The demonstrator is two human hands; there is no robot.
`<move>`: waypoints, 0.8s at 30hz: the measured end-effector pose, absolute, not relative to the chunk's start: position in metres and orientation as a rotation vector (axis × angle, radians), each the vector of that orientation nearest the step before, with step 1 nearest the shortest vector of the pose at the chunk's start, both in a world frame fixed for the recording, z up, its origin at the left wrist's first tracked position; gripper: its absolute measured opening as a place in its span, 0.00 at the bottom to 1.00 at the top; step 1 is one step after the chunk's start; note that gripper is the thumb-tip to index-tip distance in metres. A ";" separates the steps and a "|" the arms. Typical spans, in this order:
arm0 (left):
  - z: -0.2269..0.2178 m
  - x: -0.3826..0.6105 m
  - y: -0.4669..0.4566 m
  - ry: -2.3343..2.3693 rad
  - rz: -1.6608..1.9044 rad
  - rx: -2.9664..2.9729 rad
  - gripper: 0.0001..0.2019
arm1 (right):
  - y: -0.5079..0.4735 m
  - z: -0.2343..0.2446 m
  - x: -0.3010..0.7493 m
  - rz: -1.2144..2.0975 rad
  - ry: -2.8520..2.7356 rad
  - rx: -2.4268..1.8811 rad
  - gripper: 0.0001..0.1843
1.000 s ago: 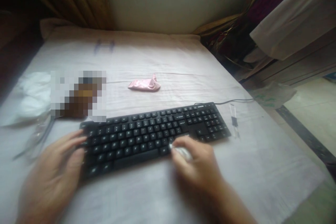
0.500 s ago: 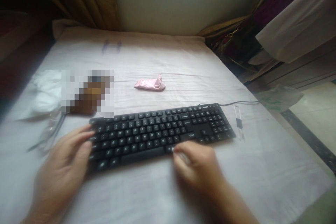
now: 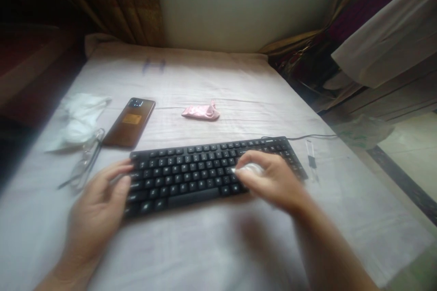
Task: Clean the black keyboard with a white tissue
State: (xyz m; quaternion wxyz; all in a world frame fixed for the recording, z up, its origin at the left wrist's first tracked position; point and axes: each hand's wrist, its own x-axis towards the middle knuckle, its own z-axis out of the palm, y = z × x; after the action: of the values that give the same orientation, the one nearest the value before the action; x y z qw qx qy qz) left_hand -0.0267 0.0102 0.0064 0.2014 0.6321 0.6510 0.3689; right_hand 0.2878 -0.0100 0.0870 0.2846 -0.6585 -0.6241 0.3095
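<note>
A black computer keyboard (image 3: 191,173) lies on a white sheet in front of me, slightly angled. My left hand (image 3: 97,209) is at its left end, thumb near the front and fingers at the edge, gripping it. Above the right part of the keys is my right hand (image 3: 275,179), its thumb and fingers closed on a wad of white cloth or tissue (image 3: 251,168). Much of the wad is hidden in the fingers, and the number keys behind are partly covered by the hand.
Left of the keyboard lie a brown phone (image 3: 126,128), eyeglasses (image 3: 85,163) and a crumpled white cloth (image 3: 82,118). A pink pouch (image 3: 201,112) rests behind it. On the right are a small black binder clip (image 3: 312,161) and the keyboard's cable (image 3: 307,137).
My right hand has moved up and away from the keyboard's front edge to over the right-hand keys, and the white wad now shows. My left hand stays at the left end.
</note>
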 end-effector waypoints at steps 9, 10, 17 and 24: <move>0.009 -0.025 0.009 1.776 1.083 1.743 0.13 | -0.015 0.056 0.276 0.634 -1.859 -1.892 0.07; 0.010 -0.025 0.009 1.777 1.075 1.739 0.13 | -0.015 0.055 0.276 0.603 -1.877 -1.892 0.07; 0.009 -0.024 0.008 1.796 1.071 1.716 0.15 | -0.020 0.051 0.275 0.504 -2.000 -1.858 0.08; 0.010 -0.023 0.007 1.801 1.103 1.689 0.13 | -0.024 0.054 0.277 0.578 -2.011 -1.834 0.09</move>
State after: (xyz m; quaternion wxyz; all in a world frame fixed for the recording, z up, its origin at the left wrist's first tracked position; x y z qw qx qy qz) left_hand -0.0231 0.0074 0.0097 0.2169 0.6097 0.6501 0.3983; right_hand 0.2775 -0.0241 0.0536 0.1786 -0.6485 -0.7112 0.2043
